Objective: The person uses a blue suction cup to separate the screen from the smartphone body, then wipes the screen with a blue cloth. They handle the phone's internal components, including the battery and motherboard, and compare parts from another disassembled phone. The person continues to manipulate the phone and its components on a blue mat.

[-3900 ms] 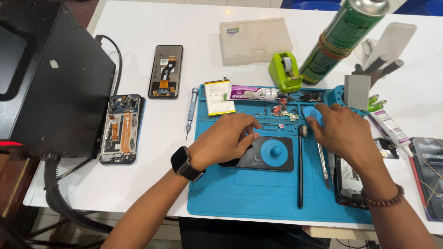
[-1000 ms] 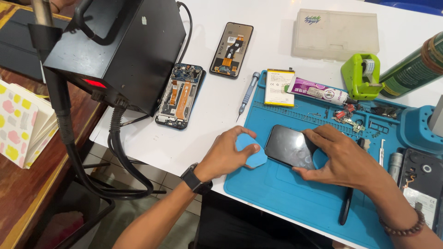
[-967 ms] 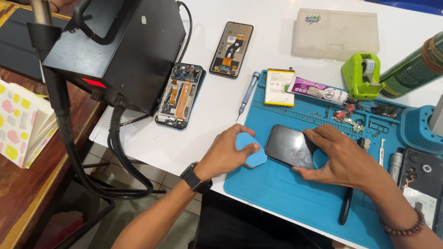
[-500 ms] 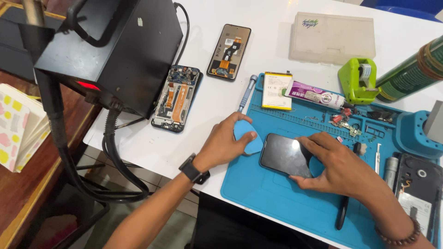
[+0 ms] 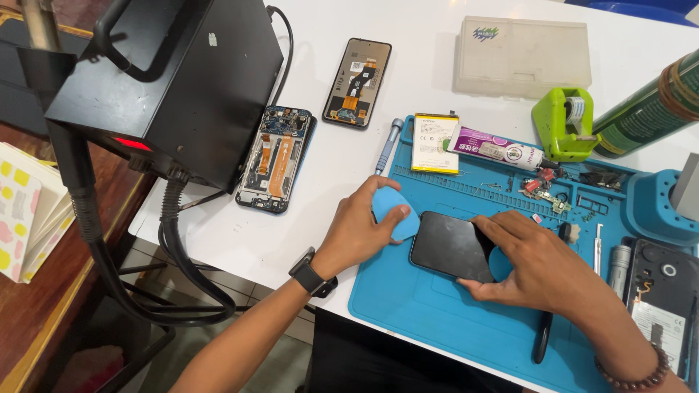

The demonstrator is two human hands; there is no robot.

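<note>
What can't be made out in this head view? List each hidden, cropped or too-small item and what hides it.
- Right edge of the dark phone: covered by the right hand.
- Round blue piece under that hand: mostly hidden by its fingers.
- Blue triangular pick: near edge covered by the left hand.
- Green can: cut off by the frame's right edge.
- Small parts on the blue mat: too small to identify.

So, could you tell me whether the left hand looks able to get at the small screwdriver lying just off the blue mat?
Probably yes. The screwdriver lies on bare table just beyond the left hand, with nothing between them, but that hand already holds a blue pick.
</note>
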